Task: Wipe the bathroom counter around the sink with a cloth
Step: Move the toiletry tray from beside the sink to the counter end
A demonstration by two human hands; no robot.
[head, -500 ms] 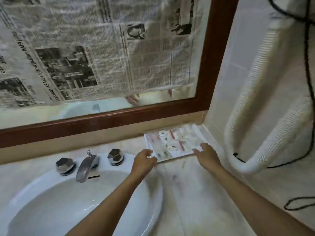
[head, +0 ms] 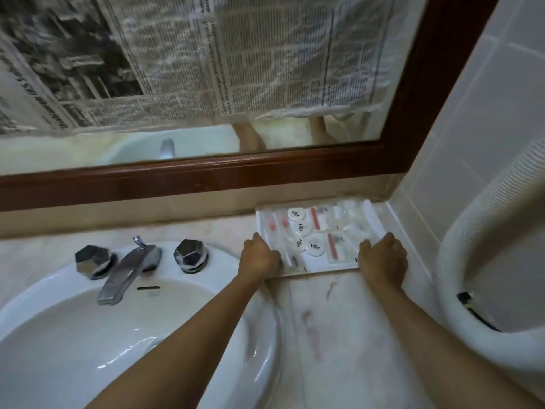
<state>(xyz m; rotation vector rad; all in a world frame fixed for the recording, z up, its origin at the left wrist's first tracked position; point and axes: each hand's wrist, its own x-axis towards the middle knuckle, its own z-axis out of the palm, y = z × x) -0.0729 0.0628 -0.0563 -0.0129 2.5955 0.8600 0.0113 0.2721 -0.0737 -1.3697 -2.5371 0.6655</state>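
Left hand, right hand grip white tray near-edge corners on counter.

We cannot read the tray's small packets; our hands hide its near corners, and the sink runs off the lower left.

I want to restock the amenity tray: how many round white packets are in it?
4: all mid-tray, running back to front. More may be hidden under the left hand.
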